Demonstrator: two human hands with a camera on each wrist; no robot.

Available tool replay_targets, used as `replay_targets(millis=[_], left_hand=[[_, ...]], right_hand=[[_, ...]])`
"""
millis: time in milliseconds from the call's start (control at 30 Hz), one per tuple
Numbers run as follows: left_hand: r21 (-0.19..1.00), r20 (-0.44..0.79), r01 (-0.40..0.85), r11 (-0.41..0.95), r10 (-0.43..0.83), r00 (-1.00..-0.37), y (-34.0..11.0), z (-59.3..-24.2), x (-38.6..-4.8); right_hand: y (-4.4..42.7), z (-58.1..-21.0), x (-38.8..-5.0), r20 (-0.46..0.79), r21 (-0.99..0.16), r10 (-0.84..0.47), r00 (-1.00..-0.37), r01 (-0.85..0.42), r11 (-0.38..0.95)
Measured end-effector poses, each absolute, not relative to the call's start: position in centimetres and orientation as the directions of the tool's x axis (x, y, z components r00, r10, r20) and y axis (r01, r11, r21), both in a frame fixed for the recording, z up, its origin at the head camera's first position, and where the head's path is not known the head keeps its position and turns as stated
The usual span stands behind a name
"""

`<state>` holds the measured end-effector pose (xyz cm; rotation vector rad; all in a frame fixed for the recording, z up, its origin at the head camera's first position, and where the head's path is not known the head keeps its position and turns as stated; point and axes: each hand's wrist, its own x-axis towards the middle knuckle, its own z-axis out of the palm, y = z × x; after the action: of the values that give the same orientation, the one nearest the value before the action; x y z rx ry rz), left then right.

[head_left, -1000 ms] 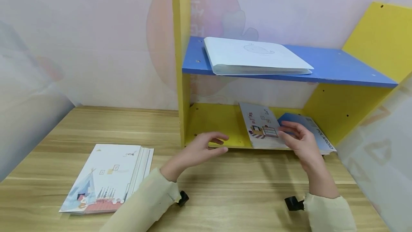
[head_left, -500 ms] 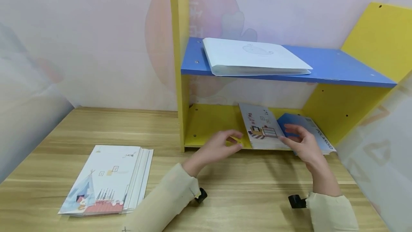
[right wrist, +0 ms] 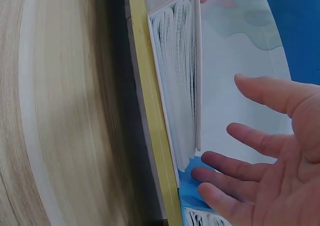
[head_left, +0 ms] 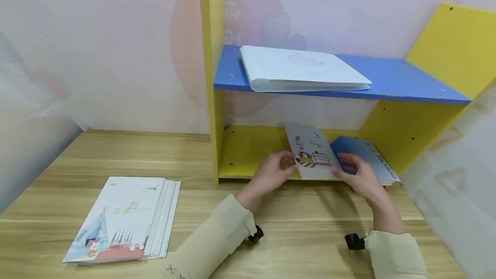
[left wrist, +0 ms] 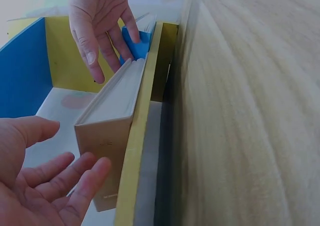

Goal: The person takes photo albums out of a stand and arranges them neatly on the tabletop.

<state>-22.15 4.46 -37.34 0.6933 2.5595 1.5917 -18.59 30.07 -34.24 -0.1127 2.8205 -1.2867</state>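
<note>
An album (head_left: 313,152) with a grey, drawn-on cover lies on the lower yellow shelf. My left hand (head_left: 273,175) is at its spine side, thumb and fingers apart, and the left wrist view shows them close to the tan spine (left wrist: 102,146). Whether they touch it is hard to tell. At the album's opposite, page side is my right hand (head_left: 362,179), its fingers spread and loosely bent. Those fingers are over a blue book (head_left: 373,158) marked POLAROID, lying beside the album; the right wrist view shows the page edges (right wrist: 175,76).
A thick white album (head_left: 306,68) lies on the blue upper shelf (head_left: 407,76), over the lower compartment. Yellow side panels (head_left: 212,76) bound the unit. Several stacked albums (head_left: 124,218), the top one with a tent drawing, lie on the wooden table (head_left: 302,236) at left.
My left hand has moved right to the grey album's spine side. My right hand has shifted slightly, staying by the page side. The albums have not visibly moved; the head view has shifted slightly.
</note>
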Motion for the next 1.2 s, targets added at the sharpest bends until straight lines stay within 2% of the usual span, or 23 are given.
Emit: replay_targets(millis=[300,600,1200], left_hand=[[0.887,0.139,0.274,0.372,0.351,-0.926,5.0,-37.6,-22.1],[0.902,0.08,0.215,0.375,0.344,-0.936,5.0,-37.8,-22.2],[0.89,0.073,0.239,0.389,0.396,-0.915,4.5,-37.6,-22.5]], right_hand=[[30.2,-34.6,-18.9,-0.051,-0.759,-0.106,-0.993,-0.031,0.651],[30.1,-35.0,-19.0,-0.036,-0.758,-0.124,-0.992,-0.054,0.65],[30.0,-35.0,-19.1,-0.016,-0.734,-0.139,-0.99,-0.083,0.674]])
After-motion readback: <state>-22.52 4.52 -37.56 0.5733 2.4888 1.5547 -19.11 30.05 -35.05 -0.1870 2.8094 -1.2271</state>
